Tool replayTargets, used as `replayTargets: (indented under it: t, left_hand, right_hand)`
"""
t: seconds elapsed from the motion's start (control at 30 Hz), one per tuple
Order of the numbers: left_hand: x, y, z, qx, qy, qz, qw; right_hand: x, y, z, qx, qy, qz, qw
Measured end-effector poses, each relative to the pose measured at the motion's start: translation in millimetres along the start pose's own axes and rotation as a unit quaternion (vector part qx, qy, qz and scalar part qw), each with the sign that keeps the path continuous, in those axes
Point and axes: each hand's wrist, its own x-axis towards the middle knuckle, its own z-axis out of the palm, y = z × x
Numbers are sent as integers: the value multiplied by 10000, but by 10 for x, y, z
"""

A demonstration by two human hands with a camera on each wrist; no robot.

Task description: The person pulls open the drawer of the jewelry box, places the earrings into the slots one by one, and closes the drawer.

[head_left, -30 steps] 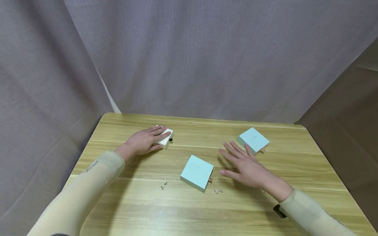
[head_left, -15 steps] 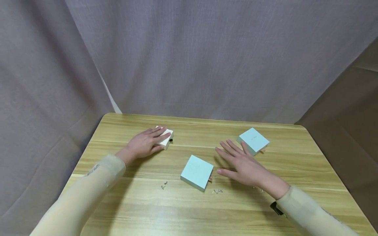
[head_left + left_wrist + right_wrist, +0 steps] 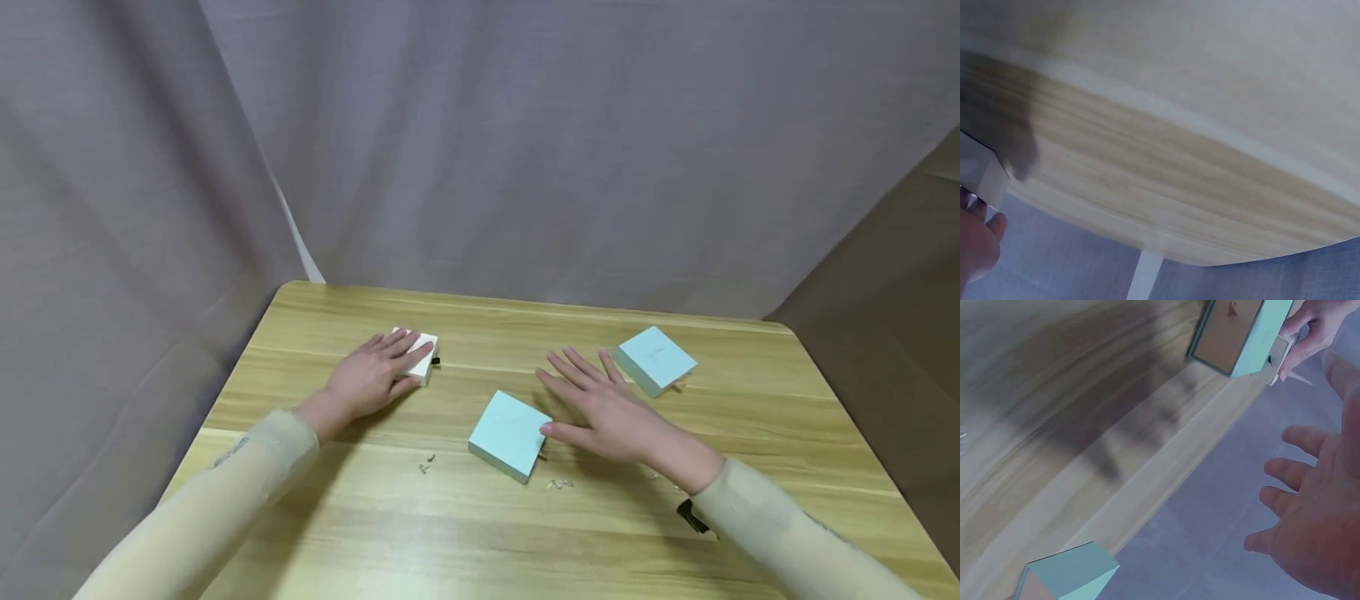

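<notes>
My left hand (image 3: 369, 377) rests on a small white box (image 3: 426, 348) at the table's back left, fingers straight and spread across its top. A black tab sticks out of the box's right side. My right hand (image 3: 613, 414) is held above the table with fingers straight and spread, holding nothing. Its thumb tip overlaps the right corner of a pale teal box (image 3: 508, 435) in the head view; whether they touch I cannot tell. A second pale teal box (image 3: 657, 358) lies beyond the right hand's fingers. Both teal boxes have a small brownish tab.
Small shiny stud-like pieces (image 3: 560, 483) lie in front of the middle box. More tiny metallic pieces (image 3: 426, 464) are to its left, and others are partly hidden near the right wrist. Grey curtains (image 3: 525, 167) hang behind the wooden table (image 3: 420, 533).
My right hand has drifted left, bringing its thumb to the middle teal box's corner. The left hand stays on the white box. The head view has shifted slightly.
</notes>
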Motion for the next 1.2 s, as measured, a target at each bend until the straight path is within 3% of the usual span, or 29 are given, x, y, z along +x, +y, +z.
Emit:
replayTargets:
  t: [0.37,0.67,0.8,0.97,1.2]
  left_hand:
    - [-116,177,-36,149,-10,-331,9993]
    - [-134,272,11,182,276,-349,9988]
    - [-133,280,16,84,242,-327,9991]
    - [-138,210,-39,0,178,-9,9998]
    - [-147,-25,-188,-93,99,1072,9941]
  right_hand:
    - [240,-35,-19,-78,-91,-299,9995]
    - [334,-76,-16,-128,-194,-328,9992]
    - [360,-98,-10,-104,-256,-336,9991]
    - [391,-132,-5,-95,-319,-324,9989]
    - [435,-189,0,-98,-349,-395,9986]
